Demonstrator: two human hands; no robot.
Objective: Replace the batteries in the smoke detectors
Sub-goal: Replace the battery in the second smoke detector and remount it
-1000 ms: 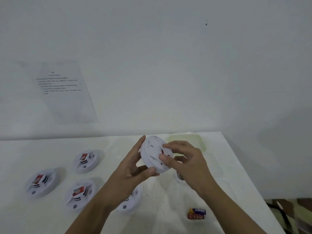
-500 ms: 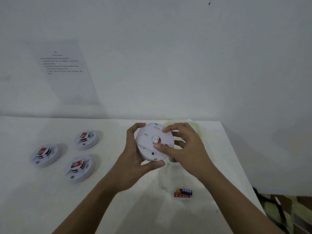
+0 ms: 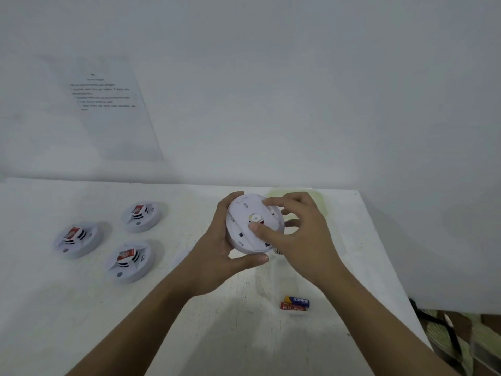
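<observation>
Holding one white round smoke detector (image 3: 245,213) up off the counter (image 3: 81,321), right of centre, its flat back tilted toward the camera. Shows a small red and yellow patch at the middle of that back and a few dark slots nearer the rim. Clamped from the left by the left hand (image 3: 217,256): fingers curled over the far rim, thumb hooked under the near rim. Pinched from the right by the right hand (image 3: 301,240): thumb pressed on the back just below the red patch, forefinger laid across the far right rim, other fingers loosely bent behind. Hands close together, both on the same unit.

Lying on the counter near and right of the hands: two batteries (image 3: 295,303), side by side and touching, one blue and yellow, one red. Sitting well to the left, apart from one another: three more detectors, each with a red label on top, namely the far one (image 3: 141,216), the leftmost one (image 3: 76,238) and the near one (image 3: 129,260). Resting at the far right of the counter, partly hidden behind the right hand: a pale yellow-green container (image 3: 317,199). Fixed to the white wall (image 3: 298,90) at far left: a printed sheet (image 3: 108,109), text too small to read.
</observation>
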